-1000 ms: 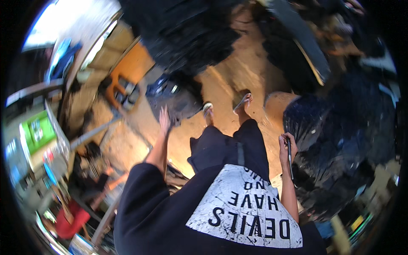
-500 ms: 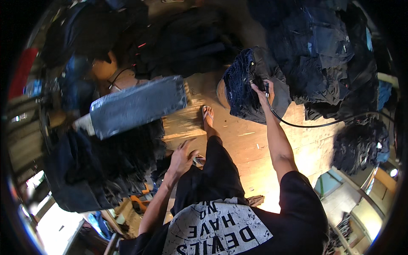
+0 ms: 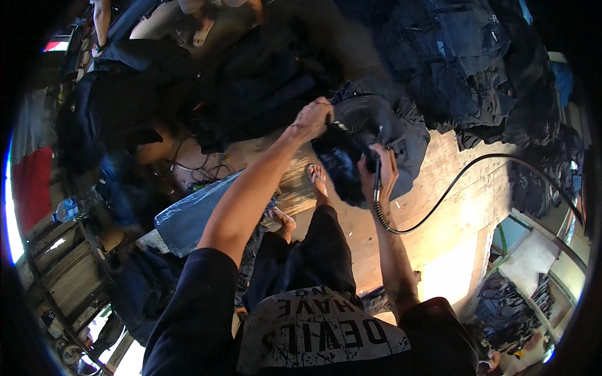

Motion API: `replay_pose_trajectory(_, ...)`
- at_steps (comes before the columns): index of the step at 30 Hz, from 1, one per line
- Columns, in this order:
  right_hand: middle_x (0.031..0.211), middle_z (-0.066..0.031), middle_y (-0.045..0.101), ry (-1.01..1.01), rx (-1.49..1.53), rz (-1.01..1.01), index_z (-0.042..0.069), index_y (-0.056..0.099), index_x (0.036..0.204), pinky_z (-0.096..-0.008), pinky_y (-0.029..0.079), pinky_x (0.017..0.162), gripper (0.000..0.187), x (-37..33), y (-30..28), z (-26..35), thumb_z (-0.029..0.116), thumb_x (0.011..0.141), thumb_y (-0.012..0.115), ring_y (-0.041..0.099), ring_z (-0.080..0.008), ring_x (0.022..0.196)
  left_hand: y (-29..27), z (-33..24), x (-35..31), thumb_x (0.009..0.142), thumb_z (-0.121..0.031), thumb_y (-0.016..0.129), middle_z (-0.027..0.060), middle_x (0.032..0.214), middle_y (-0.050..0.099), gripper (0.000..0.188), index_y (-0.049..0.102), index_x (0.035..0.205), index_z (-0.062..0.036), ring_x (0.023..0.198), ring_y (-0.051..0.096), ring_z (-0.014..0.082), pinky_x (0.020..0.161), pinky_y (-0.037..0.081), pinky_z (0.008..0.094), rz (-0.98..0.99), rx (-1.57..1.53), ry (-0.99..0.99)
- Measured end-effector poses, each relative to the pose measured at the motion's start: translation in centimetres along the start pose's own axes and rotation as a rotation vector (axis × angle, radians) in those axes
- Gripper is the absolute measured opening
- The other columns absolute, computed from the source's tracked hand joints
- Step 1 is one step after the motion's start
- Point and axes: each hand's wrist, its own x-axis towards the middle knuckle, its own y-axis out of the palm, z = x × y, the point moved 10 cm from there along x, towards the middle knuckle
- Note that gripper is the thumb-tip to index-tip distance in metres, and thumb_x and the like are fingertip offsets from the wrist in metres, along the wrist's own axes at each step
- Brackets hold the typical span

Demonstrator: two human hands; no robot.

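Note:
A dark denim garment [image 3: 395,119] lies bunched in front of me, just beyond my foot. My left hand [image 3: 313,119] is closed on the garment's left edge, its arm stretched forward. Over the garment's near side, my right hand [image 3: 381,169] grips a slim black hand tool [image 3: 377,182]. The tool is pen-shaped, and a black flexible cable [image 3: 464,169] leaves its lower end and loops off to the right. My right fingers and the dark cloth hide the tool's tip.
Dark garments are heaped at the far right [image 3: 445,69] and ahead [image 3: 263,81]. A plastic-wrapped grey block [image 3: 194,219] lies to the left, partly behind my left arm. Wooden boards [image 3: 357,241] form the floor. Another person's foot [image 3: 202,32] shows at the top.
My left hand has gone from beside my leg up to the garment and taken hold of it. My right hand has come nearer with the tool, and the garment's shape has shifted.

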Motion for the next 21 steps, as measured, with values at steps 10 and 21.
replay_pose_trajectory(10, 0.096, -0.0135, 0.066, -0.049, 0.621, 0.442, 0.01, 0.071, 0.122, -0.0382, 0.058, 0.066, 0.037, -18.4, 14.7, 29.4, 0.004, 0.087, 0.083, 0.071, -0.0286, 0.076, -14.2, 13.0, -37.8, 0.07, 0.018, 0.054, 0.012, 0.094, 0.073, 0.037, 0.072, 0.097, -0.0013, 0.093, 0.071, 0.0228, 0.083, 0.054, 0.0337, -0.435, -0.185, 0.055)
replay_pose_trajectory(21, 0.148, -0.0203, 0.064, -0.577, 0.273, 0.797, 0.015, 0.069, 0.128, -0.051, 0.044, 0.121, 0.052, -17.4, 26.5, 32.3, 0.029, 0.084, 0.092, 0.053, -0.0468, 0.144, -6.9, 9.4, -62.2, 0.086, -0.03, 0.084, 0.0209, 0.153, 0.055, 0.073, 0.057, 0.151, -0.0087, 0.143, 0.05, 0.0417, 0.12, 0.04, 0.0514, -0.829, 0.212, -0.538)
